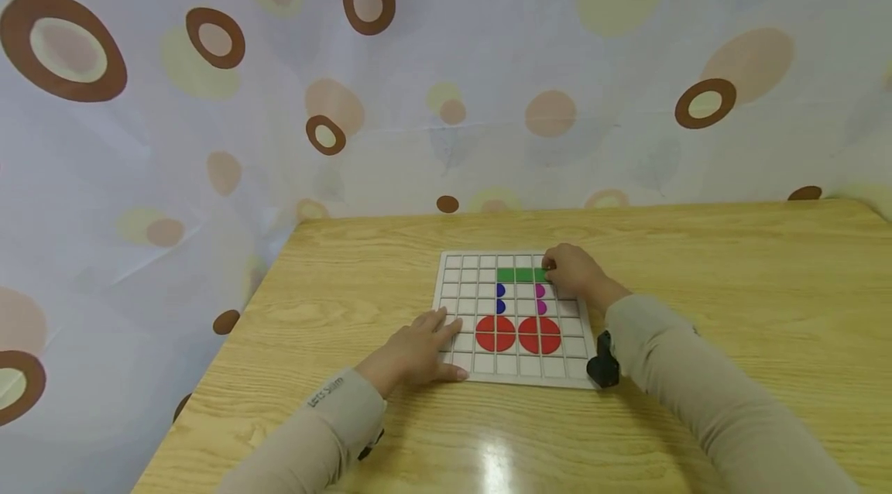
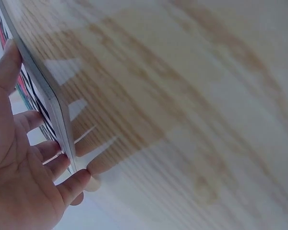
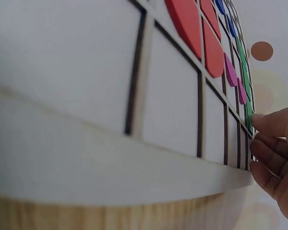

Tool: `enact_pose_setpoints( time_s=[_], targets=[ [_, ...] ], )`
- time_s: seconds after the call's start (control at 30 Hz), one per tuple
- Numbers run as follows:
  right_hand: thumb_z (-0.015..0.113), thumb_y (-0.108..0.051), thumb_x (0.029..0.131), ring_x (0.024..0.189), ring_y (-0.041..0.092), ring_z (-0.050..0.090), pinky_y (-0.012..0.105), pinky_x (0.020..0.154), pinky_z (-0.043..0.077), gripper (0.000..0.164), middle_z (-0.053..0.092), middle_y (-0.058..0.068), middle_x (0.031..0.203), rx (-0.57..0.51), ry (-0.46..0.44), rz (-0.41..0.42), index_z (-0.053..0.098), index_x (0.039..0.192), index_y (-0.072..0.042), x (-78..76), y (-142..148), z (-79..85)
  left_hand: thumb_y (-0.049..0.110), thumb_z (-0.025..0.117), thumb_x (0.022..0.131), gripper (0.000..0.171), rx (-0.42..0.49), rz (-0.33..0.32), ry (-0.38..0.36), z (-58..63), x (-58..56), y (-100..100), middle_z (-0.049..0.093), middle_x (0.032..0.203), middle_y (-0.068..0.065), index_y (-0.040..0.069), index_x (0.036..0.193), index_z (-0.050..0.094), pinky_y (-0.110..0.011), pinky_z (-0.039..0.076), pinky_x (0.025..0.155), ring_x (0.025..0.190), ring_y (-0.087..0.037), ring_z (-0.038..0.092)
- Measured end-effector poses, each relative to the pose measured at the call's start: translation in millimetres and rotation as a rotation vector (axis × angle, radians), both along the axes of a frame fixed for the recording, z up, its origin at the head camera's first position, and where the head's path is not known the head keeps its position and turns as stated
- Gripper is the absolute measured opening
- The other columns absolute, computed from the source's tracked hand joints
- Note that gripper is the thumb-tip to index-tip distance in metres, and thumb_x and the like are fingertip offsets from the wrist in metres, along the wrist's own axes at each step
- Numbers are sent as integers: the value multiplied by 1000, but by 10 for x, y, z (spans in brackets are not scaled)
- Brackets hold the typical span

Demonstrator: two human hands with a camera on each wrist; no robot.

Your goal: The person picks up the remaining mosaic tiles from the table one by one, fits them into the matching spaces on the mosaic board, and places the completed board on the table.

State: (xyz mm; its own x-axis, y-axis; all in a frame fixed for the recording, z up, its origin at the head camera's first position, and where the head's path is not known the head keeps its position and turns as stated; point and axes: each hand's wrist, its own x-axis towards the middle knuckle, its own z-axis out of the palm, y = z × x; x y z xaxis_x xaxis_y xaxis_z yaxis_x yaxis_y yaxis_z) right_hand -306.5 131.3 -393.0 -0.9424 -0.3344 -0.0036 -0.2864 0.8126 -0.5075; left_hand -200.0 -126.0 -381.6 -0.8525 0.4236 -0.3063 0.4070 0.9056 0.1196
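Note:
A white gridded board [image 1: 564, 366] lies flat on the table. It carries two red circles [image 1: 495, 334] made of quarter pieces, two blue half-round pieces [image 1: 500, 299], two magenta half-round pieces [image 1: 540, 299] and a row of green squares [image 1: 516, 275]. My left hand [image 1: 421, 347] rests on the board's near left corner, fingers spread and thumb along the near edge. At the far right, my right hand [image 1: 574, 269] touches the end green square with its thumb [image 3: 273, 122]; its other fingers bend loosely beside the board's surface.
The wooden table [image 1: 334, 285] extends around the board on all sides. A white sheet with brown and peach ovals [image 1: 390, 91] hangs behind it and along the left. A black wrist device [image 1: 603, 362] sits at the right cuff, close to the board's near right corner.

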Motion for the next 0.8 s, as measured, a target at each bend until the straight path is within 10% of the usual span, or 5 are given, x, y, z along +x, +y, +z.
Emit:
enact_pose_setpoints(
  time_s=[0.8],
  targets=[
    [51, -16, 87, 90, 31, 52, 43, 73, 44, 28, 57, 17, 99, -91, 44, 45, 56, 105, 5, 376, 249, 140, 48, 47, 83, 64, 117, 36, 8, 123, -228, -139, 25, 139, -8, 13, 134, 33, -43, 22, 99, 127, -25, 18]
  ],
)
